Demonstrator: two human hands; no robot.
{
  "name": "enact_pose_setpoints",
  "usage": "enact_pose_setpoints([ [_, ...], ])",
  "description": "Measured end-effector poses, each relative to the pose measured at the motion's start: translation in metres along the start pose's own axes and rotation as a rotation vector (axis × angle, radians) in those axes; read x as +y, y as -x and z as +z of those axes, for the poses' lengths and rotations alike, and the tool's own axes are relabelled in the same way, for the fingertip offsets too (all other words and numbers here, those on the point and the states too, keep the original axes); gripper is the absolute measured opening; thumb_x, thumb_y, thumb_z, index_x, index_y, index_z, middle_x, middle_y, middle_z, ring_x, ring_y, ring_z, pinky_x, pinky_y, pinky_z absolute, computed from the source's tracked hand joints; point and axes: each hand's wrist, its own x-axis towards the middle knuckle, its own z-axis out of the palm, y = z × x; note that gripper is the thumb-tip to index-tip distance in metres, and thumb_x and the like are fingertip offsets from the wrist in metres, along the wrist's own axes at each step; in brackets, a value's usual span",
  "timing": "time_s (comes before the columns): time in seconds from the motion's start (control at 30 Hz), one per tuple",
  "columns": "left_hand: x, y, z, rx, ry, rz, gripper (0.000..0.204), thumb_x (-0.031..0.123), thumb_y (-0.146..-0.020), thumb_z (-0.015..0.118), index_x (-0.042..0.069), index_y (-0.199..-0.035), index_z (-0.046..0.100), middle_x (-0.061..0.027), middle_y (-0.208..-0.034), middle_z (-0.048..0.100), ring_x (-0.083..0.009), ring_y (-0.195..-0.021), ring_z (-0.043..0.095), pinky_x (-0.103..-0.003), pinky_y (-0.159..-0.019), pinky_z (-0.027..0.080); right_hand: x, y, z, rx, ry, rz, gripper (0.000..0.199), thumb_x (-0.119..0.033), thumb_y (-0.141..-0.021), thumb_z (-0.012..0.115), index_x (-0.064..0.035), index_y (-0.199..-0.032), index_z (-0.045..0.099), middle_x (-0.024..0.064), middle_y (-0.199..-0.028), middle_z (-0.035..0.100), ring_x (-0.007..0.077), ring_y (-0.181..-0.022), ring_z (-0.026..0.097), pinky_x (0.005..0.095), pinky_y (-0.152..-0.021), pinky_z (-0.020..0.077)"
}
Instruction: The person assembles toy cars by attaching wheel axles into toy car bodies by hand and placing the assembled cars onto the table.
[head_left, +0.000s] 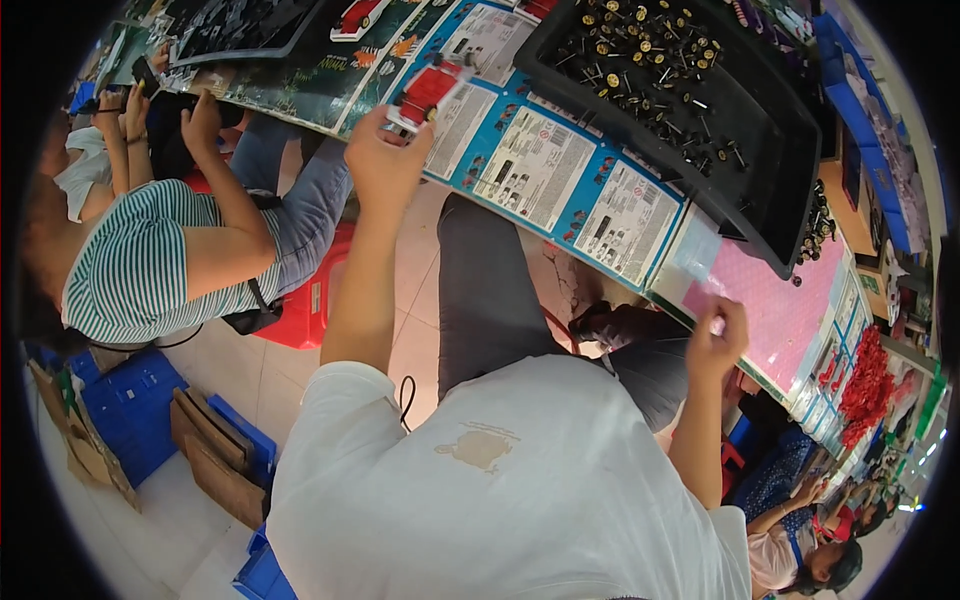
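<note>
My left hand [388, 158] grips a small red and white toy car [428, 94] by its near end, over the left part of the printed card sheet [540, 165] on the table. My right hand [716, 340] is closed, thumb against curled fingers, just off the table's near edge beside a pink sheet [775, 300]. Whatever it may hold is too small to make out. Beyond the cards a black tray [590, 110] holds many small black and yellow wheels [655, 40] on metal axles.
More wheels [820, 225] lie right of the tray, and red parts [868, 385] are heaped farther right. Another toy car [358, 18] sits at the far left. A person in a striped shirt [150, 260] sits to my left; other people sit at the lower right. Blue bins [870, 130] line the right.
</note>
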Motion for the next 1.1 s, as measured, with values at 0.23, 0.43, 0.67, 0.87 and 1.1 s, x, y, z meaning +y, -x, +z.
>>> enact_pose_setpoints([
  [0.23, -0.003, 0.050, -0.014, -0.116, 0.149, -0.068, 0.057, 0.016, -0.066, 0.089, -0.007, -0.112, 0.063, -0.0094, -0.081, 0.068, -0.0127, -0.066, 0.062, -0.027, -0.062, 0.052, -0.095, -0.085, 0.103, -0.462, -0.381, -0.337, 0.029, 0.000, -0.085, 0.068, -0.0006, -0.114, 0.066, 0.0163, -0.111, 0.065, 0.0366, -0.100, 0.065, 0.0386, -0.085, 0.0536],
  [0.43, -0.010, 0.062, -0.016, -0.156, 0.201, -0.023, 0.060, 0.017, -0.064, 0.091, -0.006, -0.112, 0.064, -0.0096, -0.082, 0.067, -0.0134, -0.071, 0.063, -0.028, -0.063, 0.052, -0.109, -0.139, 0.208, -0.494, -0.277, -0.480, 0.031, -0.010, -0.089, 0.067, -0.0034, -0.120, 0.067, 0.0139, -0.122, 0.063, 0.0346, -0.108, 0.063, 0.0403, -0.092, 0.0521],
  [0.67, -0.003, 0.065, -0.021, -0.157, 0.132, 0.053, 0.059, 0.017, -0.063, 0.090, -0.006, -0.111, 0.064, -0.0108, -0.088, 0.064, -0.0180, -0.072, 0.061, -0.032, -0.067, 0.051, -0.121, -0.137, 0.220, -0.548, -0.245, -0.530, 0.017, -0.013, -0.086, 0.070, -0.0044, -0.100, 0.074, 0.0097, -0.106, 0.066, 0.0328, -0.093, 0.067, 0.0396, -0.083, 0.0557],
  [0.87, -0.001, 0.061, -0.022, -0.160, 0.136, 0.044, 0.059, 0.017, -0.063, 0.090, -0.005, -0.111, 0.064, -0.0108, -0.086, 0.064, -0.0180, -0.071, 0.061, -0.031, -0.065, 0.051, -0.121, -0.136, 0.219, -0.559, -0.178, -0.494, 0.026, -0.011, -0.088, 0.069, -0.0065, -0.113, 0.069, 0.0117, -0.108, 0.065, 0.0333, -0.095, 0.066, 0.0390, -0.083, 0.0541],
  [1.1, -0.001, 0.060, -0.023, -0.171, 0.101, 0.045, 0.058, 0.018, -0.063, 0.090, -0.005, -0.110, 0.065, -0.0108, -0.086, 0.065, -0.0174, -0.071, 0.061, -0.031, -0.065, 0.051, -0.127, -0.136, 0.213, -0.574, -0.252, -0.485, 0.034, -0.006, -0.087, 0.069, -0.0054, -0.121, 0.065, 0.0137, -0.111, 0.063, 0.0329, -0.096, 0.066, 0.0376, -0.083, 0.0539],
])
